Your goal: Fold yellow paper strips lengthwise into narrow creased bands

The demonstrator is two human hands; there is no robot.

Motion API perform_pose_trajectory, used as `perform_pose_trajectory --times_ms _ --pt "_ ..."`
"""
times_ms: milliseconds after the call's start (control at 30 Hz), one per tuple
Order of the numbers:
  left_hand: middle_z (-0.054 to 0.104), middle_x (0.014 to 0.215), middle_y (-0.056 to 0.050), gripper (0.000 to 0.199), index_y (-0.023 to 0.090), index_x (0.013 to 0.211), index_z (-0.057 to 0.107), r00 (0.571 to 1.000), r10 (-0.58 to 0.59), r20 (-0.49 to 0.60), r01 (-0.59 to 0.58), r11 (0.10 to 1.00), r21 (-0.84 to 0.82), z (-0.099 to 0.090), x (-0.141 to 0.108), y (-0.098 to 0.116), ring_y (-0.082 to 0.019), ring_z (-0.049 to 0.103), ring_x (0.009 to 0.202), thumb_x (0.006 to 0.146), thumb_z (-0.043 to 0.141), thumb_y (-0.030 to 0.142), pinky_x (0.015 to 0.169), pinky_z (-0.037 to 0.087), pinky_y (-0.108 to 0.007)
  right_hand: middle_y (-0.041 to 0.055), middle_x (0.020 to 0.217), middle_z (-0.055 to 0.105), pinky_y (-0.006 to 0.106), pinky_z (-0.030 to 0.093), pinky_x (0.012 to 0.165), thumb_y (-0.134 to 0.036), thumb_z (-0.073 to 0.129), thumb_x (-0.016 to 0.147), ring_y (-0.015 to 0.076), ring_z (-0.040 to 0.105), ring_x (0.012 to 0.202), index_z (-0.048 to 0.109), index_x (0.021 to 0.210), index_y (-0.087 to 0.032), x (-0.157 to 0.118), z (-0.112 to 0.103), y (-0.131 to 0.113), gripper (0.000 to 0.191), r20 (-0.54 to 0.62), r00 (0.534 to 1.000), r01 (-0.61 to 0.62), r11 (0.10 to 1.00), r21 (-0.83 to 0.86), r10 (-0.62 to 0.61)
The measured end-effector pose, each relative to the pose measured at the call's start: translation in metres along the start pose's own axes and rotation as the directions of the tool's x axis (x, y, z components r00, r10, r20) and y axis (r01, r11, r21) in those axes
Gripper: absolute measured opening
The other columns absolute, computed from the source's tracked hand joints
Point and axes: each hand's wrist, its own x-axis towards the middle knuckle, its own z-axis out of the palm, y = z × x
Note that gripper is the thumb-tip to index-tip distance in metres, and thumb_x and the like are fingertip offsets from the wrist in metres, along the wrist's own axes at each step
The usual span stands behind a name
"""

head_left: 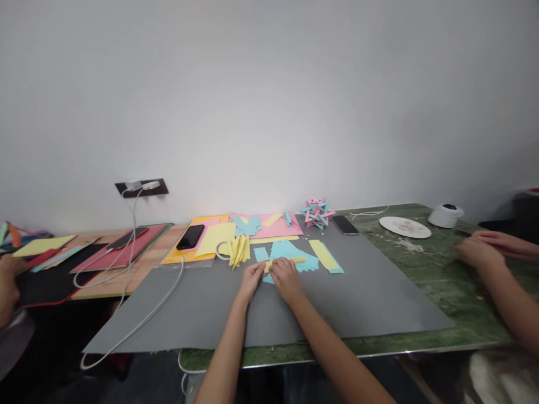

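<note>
Paper-craft worktable: coloured paper sheets, folded star.

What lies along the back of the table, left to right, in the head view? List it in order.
Black phone on the orange sheet → bundle of yellow folded strips → pink-and-blue woven paper star → dark phone beside it → white plate → white round device.

The mat is grey. The table is green and marbled. Paper strips are yellow, paper pieces are light blue, and the paper star is pink and blue.
</note>
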Motion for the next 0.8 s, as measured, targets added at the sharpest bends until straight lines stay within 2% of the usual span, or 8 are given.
perform_pose_trajectory --times_ms 167,367,600,800 --pt "0.064 0.089 -0.007 0.034 0.014 0.092 0.061 0.999 -0.006 -0.036 0.006 1.000 -0.013 -0.0010 0.0007 -0.0014 -0.020 0.055 0.085 0.065 0.056 0.033 0.073 0.042 -0.031 0.0009 0.076 0.053 0.029 0.024 0.076 -0.020 0.039 0.080 0.0151 0.041 0.082 0.052 0.074 -0.020 -0.0012 -0.0006 -0.0011 0.014 0.017 1.000 -0.002 1.000 -0.021 0.002" --pt "0.065 0.084 -0.008 0.034 0.013 0.091 0.061 0.999 -0.035 -0.029 0.034 0.999 -0.042 -0.0017 0.0027 -0.0025 -0.019 0.059 0.076 0.064 0.057 0.032 0.073 0.042 -0.032 0.0012 0.080 0.053 0.030 0.023 0.076 -0.021 0.041 0.080 0.0156 0.041 0.084 0.054 0.087 -0.025 -0.0009 -0.0004 -0.0012 0.016 -0.002 1.000 -0.003 0.998 -0.057 0.002" --pt "0.066 0.084 -0.007 0.032 0.014 0.087 0.063 0.997 -0.065 -0.028 0.064 0.996 -0.060 -0.0005 0.0024 0.0000 -0.018 0.058 0.078 0.061 0.060 0.032 0.072 0.043 -0.029 0.0018 0.079 0.052 0.031 0.023 0.076 -0.026 0.042 0.079 0.0155 0.041 0.083 0.058 0.076 -0.023 -0.0010 0.0002 -0.0009 0.016 -0.078 0.993 -0.091 0.996 -0.008 0.090" --pt "0.065 0.087 -0.010 0.034 0.013 0.088 0.062 0.998 -0.062 -0.004 0.061 0.995 -0.075 0.0001 0.0012 0.0029 -0.021 0.058 0.082 0.061 0.060 0.034 0.071 0.043 -0.030 0.0029 0.080 0.051 0.032 0.022 0.077 -0.032 0.045 0.076 0.0168 0.040 0.083 0.058 0.068 -0.021 0.0009 -0.0001 0.0005 0.019 -0.156 0.967 -0.192 0.979 0.068 0.201"
